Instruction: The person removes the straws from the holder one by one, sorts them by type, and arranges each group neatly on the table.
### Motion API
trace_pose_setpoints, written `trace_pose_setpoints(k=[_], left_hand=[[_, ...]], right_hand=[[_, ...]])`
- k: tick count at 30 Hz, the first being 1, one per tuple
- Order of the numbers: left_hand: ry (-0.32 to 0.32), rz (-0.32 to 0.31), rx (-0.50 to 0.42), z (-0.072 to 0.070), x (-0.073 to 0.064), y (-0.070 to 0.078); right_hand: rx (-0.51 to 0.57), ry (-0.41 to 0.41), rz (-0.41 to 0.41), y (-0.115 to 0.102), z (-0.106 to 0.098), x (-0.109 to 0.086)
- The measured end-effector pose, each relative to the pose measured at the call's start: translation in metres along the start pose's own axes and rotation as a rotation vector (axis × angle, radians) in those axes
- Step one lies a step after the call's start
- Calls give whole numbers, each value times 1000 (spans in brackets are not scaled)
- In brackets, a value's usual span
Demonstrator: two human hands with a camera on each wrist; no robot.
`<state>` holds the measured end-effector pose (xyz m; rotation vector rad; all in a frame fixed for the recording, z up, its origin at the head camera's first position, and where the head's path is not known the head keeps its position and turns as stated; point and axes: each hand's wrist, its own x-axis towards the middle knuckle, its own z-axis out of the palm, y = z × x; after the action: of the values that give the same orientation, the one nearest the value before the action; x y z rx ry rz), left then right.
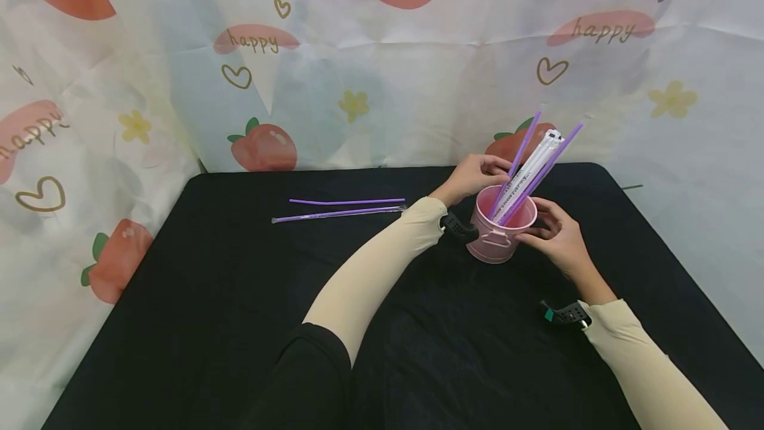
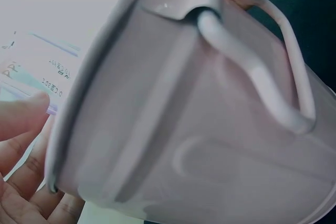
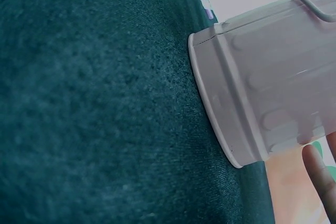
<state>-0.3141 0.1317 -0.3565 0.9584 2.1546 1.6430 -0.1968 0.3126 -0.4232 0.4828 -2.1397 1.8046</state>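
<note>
A small pink metal bucket [image 1: 491,251] with side handles stands upright toward the right of the table. Several purple straws [image 1: 525,141] in clear wrappers lean out of it, along with a white printed sleeve [image 1: 537,163]. My left hand [image 1: 468,179] is at the bucket's far left rim, where thumb and fingers pinch a purple straw. In the left wrist view the thumb [image 2: 29,111] lies against that straw, beside the bucket wall [image 2: 173,114]. My right hand [image 1: 560,236] holds the bucket's right side at the rim, thumb in front and fingers behind. Its fingertips [image 3: 315,166] show at the right wrist view's edge.
Two more purple straws, one farther back [image 1: 346,202] and one nearer [image 1: 337,215], lie side by side on the black-covered table [image 1: 239,284], left of the bucket. A white fruit-patterned curtain [image 1: 406,105] hangs behind the table and along its left side.
</note>
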Motion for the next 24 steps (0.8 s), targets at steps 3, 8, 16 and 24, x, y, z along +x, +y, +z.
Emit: trace_pose_setpoints(k=[3, 8, 16, 24], left_hand=[[2, -1, 2, 1, -1, 1], [8, -12, 46, 1, -2, 2], [38, 5, 107, 0, -2, -2], [72, -21, 139, -1, -3, -2]], right_hand=[[3, 2, 3, 0, 0, 0], [-2, 1, -3, -1, 0, 0], [-13, 0, -12, 0, 0, 0], [-8, 4, -2, 0, 0, 1]])
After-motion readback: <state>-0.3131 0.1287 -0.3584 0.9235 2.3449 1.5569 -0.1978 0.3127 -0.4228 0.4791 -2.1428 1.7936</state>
